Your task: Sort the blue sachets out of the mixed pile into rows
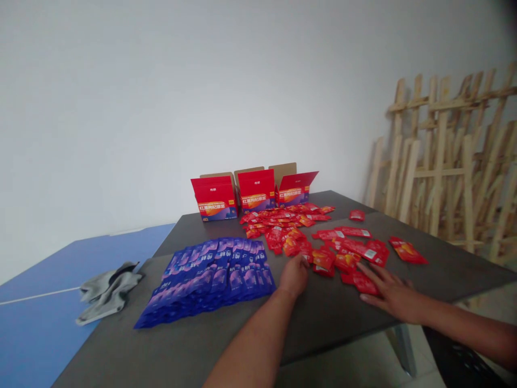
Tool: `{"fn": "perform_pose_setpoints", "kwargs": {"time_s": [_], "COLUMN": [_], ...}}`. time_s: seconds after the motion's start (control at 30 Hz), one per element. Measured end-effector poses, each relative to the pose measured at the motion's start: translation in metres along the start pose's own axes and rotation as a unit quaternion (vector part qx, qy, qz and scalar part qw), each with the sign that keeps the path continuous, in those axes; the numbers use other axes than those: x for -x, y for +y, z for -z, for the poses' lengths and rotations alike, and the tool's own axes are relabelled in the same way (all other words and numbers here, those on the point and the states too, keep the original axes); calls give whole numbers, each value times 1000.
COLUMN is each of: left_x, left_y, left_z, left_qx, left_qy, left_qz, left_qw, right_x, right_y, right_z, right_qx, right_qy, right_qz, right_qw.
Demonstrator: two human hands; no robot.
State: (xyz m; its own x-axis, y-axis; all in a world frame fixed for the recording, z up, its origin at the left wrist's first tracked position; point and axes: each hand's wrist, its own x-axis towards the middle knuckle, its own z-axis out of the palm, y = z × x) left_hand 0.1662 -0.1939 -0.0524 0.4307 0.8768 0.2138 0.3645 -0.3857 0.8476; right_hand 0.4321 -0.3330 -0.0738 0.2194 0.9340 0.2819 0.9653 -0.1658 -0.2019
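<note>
Loose red sachets [323,258] lie scattered in front of me on the dark table. My left hand [294,276] is closed at the near edge of the sachets, its fingertips pinching a red sachet [304,249]; part of the grip is hidden by the hand itself. Further right, my right hand [390,293] is palm down with its fingers spread, touching a red sachet [361,283]. To the left of my left hand, blue-purple sachets [214,275] are laid in a neat overlapping stack. Behind, more red sachets [283,216] form a loose heap.
Three red cartons [218,199] with raised flaps stand at the back of the dark table [169,350]. Grey cloth [109,291] lies at the left, across the edge of a blue table [36,318]. Wooden easels [440,161] lean against the wall at right.
</note>
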Motion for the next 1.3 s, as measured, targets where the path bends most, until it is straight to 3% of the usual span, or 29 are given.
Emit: {"fn": "perform_pose_setpoints", "kwargs": {"time_s": [0.1,0.33,0.47,0.67,0.9,0.97,1.07,1.2,1.3], "left_x": [0,-3,-4,-3,-1,-1,0,1,3], "left_y": [2,1,3,0,0,1,2,2,3], "left_z": [1,3,4,1,1,1,0,0,1], "left_qx": [24,60,63,45,-4,-12,-22,-24,-27], "left_qy": [12,89,75,64,36,32,30,20,15], "left_qz": [2,2,19,-1,29,32,26,17,23], "left_qw": [1000,994,995,997,999,999,999,999,999], "right_x": [-16,-85,-118,-144,-160,-162,-166,-180,-196], "right_y": [-30,-117,-149,-162,-160,-163,-169,-177,-184], "right_z": [-18,-41,-50,-64,-70,-67,-60,-54,-51], "right_qx": [4,-31,-61,-58,-8,30,77,85,74], "right_qy": [-43,-31,-47,-15,30,64,108,104,41], "right_qz": [28,-17,-55,-65,-64,-2,168,380,522], "right_qw": [999,999,996,996,997,997,977,915,849]}}
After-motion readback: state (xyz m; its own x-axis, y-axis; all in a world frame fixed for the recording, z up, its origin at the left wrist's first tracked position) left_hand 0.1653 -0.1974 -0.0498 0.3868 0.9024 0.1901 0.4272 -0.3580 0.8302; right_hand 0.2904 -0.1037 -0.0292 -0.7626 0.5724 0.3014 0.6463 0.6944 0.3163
